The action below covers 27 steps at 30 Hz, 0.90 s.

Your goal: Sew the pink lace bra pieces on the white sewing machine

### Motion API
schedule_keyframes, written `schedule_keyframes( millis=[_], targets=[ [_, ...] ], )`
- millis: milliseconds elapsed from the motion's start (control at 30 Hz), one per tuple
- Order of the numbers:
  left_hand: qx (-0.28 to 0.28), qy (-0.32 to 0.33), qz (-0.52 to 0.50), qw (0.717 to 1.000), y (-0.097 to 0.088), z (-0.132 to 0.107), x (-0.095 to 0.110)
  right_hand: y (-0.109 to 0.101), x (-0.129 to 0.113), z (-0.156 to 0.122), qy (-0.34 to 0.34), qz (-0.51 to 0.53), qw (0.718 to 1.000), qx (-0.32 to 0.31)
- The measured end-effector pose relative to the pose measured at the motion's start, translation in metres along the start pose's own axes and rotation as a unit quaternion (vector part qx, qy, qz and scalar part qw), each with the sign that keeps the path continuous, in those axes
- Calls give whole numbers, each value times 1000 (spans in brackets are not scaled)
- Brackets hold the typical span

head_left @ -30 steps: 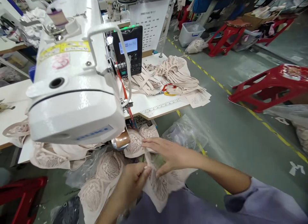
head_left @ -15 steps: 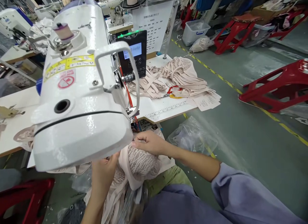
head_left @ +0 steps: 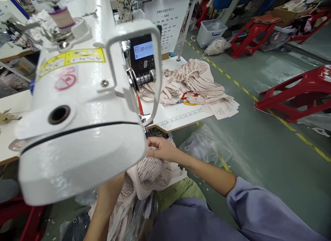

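Note:
A white sewing machine [head_left: 82,154] fills the left and centre, its head between the camera and part of my work. Beneath its front edge lies a pale beige lace bra [head_left: 151,172], its cups bulging over my lap. My right hand [head_left: 164,150] is closed at the upper edge of the bra, fingertips partly tucked behind the machine head. Only the wrist and back of my left hand [head_left: 112,185] show under the machine; its fingers are hidden, close to the bra's left side. Beige straps [head_left: 120,217] hang down below.
On the white table [head_left: 181,117] rest more beige bras [head_left: 196,78] and red-and-yellow handled scissors [head_left: 188,102]. A control panel [head_left: 142,54] stands behind the machine. Clear plastic bags [head_left: 205,146] lie on the floor. Red stools [head_left: 297,92] stand at right.
The machine head appears larger and lower as the view shifts closer. My right hand has moved slightly up the bra toward the machine; my left fingers have gone out of sight beneath the head.

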<state>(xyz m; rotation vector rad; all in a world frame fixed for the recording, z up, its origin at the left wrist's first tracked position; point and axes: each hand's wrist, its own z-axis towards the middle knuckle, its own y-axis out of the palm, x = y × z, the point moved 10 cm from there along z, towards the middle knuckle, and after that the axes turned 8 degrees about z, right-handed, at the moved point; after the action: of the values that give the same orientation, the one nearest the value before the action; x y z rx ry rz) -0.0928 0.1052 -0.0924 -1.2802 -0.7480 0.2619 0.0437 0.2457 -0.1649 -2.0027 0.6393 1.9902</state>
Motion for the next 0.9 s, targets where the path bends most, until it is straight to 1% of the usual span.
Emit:
schedule_keyframes(
  millis=[33, 67, 100, 167, 200, 233, 267, 333, 433, 600, 667, 733, 767, 833, 900],
  targets=[
    [-7, -4, 4, 1000, 0, 0, -2, 3, 12, -4, 10, 29, 999, -14],
    [-12, -5, 8, 1000, -1, 0, -2, 10, 25, -9, 25, 58, 997, -49],
    [-13, -2, 9, 1000, -3, 1, -2, 20, 38, -16, 43, 82, 990, -102],
    [-11, 13, 0, 1000, -8, 3, 2, 41, 63, -35, 82, 109, 967, -216],
    [-12, 20, -8, 1000, -10, 4, 4, 46, 73, -44, 99, 116, 956, -251],
    [-14, 23, -15, 1000, -11, 5, 6, 47, 83, -52, 115, 125, 950, -263],
    [-16, 20, -20, 999, -12, 5, 7, 44, 91, -57, 134, 144, 947, -253],
    [-20, 4, -22, 1000, -11, 6, 6, 32, 107, -65, 179, 196, 944, -196],
    [-32, -21, -24, 999, -7, 5, 3, 14, 119, -77, 217, 261, 934, -112],
    [-72, -52, -51, 995, 2, 2, -1, -4, 111, -88, 198, 315, 928, -10],
    [-80, -43, -61, 994, 4, 1, -1, -7, 105, -92, 192, 334, 923, 14],
    [-51, -15, -54, 997, -1, 0, 1, -9, 97, -96, 190, 350, 917, 21],
    [-21, 1, -39, 999, -7, -2, 3, -10, 93, -98, 189, 355, 915, 21],
    [61, 31, 1, 998, -23, -10, 8, -14, 81, -101, 176, 350, 920, 20],
    [121, 85, 23, 989, -34, -28, 26, -21, 64, -102, 147, 320, 936, 21]
  ],
)
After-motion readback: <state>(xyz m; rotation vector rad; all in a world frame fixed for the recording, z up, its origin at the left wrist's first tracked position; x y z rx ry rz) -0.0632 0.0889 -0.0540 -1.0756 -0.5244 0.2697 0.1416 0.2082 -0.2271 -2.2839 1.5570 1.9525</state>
